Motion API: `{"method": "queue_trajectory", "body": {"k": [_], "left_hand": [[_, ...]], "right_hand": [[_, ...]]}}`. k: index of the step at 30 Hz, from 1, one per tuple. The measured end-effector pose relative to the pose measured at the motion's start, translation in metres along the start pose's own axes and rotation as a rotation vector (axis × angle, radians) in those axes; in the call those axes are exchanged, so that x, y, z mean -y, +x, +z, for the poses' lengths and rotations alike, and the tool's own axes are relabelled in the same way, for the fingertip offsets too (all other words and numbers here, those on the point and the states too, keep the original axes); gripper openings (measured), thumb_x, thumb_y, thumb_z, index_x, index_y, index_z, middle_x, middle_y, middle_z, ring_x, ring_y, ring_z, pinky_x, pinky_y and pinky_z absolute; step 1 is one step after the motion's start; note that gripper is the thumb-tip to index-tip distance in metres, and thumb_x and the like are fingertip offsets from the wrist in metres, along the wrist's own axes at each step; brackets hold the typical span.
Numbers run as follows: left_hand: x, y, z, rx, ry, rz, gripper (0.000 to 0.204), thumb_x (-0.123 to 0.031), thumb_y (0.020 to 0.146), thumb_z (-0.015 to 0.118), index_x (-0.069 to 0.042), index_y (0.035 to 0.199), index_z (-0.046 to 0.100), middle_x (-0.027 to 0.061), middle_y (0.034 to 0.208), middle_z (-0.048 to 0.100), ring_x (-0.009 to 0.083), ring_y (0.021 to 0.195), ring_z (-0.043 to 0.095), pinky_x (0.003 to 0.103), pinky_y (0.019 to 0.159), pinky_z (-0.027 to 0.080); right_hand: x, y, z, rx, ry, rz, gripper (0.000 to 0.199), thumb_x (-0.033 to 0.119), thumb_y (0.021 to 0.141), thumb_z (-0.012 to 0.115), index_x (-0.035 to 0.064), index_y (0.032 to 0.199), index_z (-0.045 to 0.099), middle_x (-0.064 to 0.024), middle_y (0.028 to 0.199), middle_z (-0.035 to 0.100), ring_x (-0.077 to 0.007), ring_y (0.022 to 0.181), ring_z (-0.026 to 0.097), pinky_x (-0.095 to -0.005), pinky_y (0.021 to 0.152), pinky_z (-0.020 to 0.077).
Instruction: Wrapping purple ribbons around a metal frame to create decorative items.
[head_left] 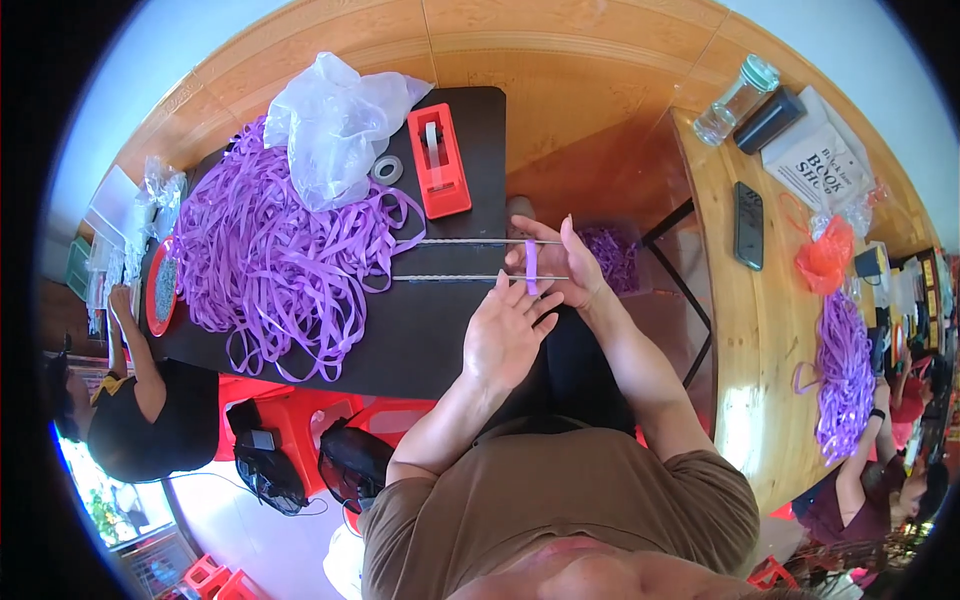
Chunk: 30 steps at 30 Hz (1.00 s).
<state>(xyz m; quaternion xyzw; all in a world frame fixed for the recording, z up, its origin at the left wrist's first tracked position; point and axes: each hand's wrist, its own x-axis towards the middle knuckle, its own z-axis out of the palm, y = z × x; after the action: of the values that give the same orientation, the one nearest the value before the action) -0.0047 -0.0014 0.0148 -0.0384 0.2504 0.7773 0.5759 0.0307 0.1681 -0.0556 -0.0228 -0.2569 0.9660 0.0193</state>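
Two thin, twisted-looking metal rods (455, 278) reach side by side past the dark table's right edge. A short purple ribbon (532, 266) spans them near their right ends. My left hand (508, 335) is just below the ribbon, palm up, its fingers spread and its tips close to the lower rod. Beyond it, my right hand (578, 265) reaches around the rod ends, thumb raised and fingers apart; some of those fingers are hidden behind the rods and ribbon. Neither hand visibly grips anything. A big heap of purple ribbon loops (275, 255) covers the table's left part.
On the dark table (400, 345) are a red tape dispenser (438, 160), a tape roll (387, 170) and a clear plastic bag (335, 125). A bin of purple ribbon (612, 260) stands below. The wooden table (740, 320) at right holds a phone (748, 226). Other people sit left and right.
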Motion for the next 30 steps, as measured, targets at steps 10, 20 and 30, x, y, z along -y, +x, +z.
{"method": "queue_trajectory", "body": {"k": [10, 20, 30], "left_hand": [[0.000, -0.001, 0.001, -0.016, 0.001, -0.001, 0.062, -0.048, 0.098, 0.036, 0.003, 0.133, 0.039, 0.0140, 0.128, 0.048, 0.0285, 0.121, 0.044, 0.037, 0.099, 0.034], [0.001, 0.000, -0.001, -0.001, -0.003, -0.007, 0.054, -0.046, 0.095, 0.042, -0.003, 0.129, 0.046, 0.0090, 0.124, 0.050, 0.0254, 0.116, 0.046, 0.037, 0.097, 0.031], [0.001, -0.001, -0.002, -0.017, 0.015, 0.004, 0.061, -0.046, 0.097, 0.038, 0.003, 0.135, 0.038, 0.0138, 0.131, 0.046, 0.0282, 0.121, 0.044, 0.037, 0.098, 0.034]], "right_hand": [[0.023, -0.022, 0.019, -0.103, -0.281, -0.100, 0.050, 0.034, 0.094, 0.053, 0.0062, 0.134, 0.040, -0.0212, 0.108, 0.062, -0.0293, 0.099, 0.062, -0.0410, 0.088, 0.0474], [0.023, -0.024, 0.014, -0.336, -0.591, -0.185, 0.048, -0.003, 0.082, 0.062, -0.0031, 0.127, 0.044, -0.0147, 0.091, 0.067, -0.0188, 0.084, 0.065, -0.0290, 0.079, 0.0489], [0.014, -0.014, 0.003, -0.332, -0.581, -0.188, 0.047, -0.008, 0.080, 0.060, -0.0015, 0.125, 0.047, -0.0126, 0.085, 0.067, -0.0189, 0.083, 0.067, -0.0263, 0.074, 0.0504]]}}
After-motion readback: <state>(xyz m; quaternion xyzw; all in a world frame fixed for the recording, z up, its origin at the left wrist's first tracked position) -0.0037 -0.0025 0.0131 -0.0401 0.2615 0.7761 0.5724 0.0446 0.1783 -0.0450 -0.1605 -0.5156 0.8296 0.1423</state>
